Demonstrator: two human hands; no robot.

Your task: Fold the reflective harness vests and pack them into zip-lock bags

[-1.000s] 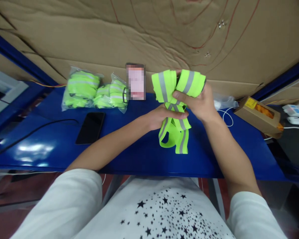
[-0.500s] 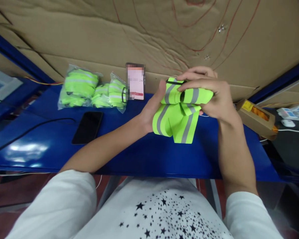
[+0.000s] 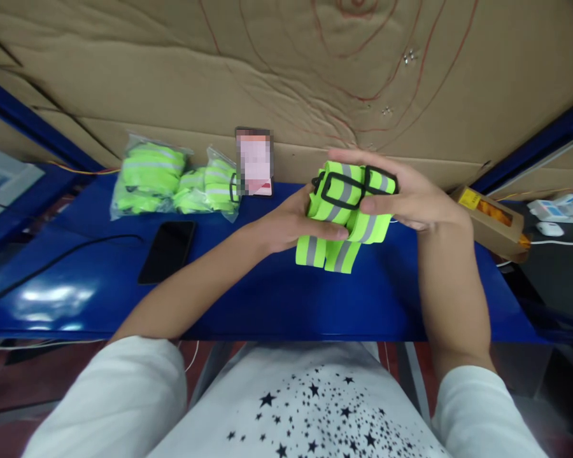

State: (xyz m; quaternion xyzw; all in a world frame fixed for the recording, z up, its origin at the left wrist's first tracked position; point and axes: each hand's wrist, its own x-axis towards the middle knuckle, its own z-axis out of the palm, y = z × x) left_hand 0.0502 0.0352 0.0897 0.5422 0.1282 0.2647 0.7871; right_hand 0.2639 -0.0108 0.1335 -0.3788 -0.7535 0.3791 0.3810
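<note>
A neon-yellow reflective strap [image 3: 332, 214] with grey stripes is bunched in folds above the blue table. Two black buckles show on its upper side, among them a rectangular one [image 3: 342, 191]. My left hand [image 3: 296, 222] grips the folds from the left, thumb lying across the front. From the right, my right hand [image 3: 410, 194] closes round the strap, its thumb by the buckles and its fingers behind. Two flat ends of the strap hang below my hands. Part of the bundle is hidden by my fingers.
Clear plastic bags [image 3: 148, 175] of similar straps lie at the back left of the blue table [image 3: 277, 299]. A lit phone [image 3: 254, 162] leans on the cardboard wall; a dark phone [image 3: 167, 252] lies flat. A cardboard box [image 3: 491, 222] stands at right, near a white mouse [image 3: 550, 229].
The strap bundle has been turned so its black buckles face me. My left thumb has come over the front, and my right hand has shifted its grip to the right side.
</note>
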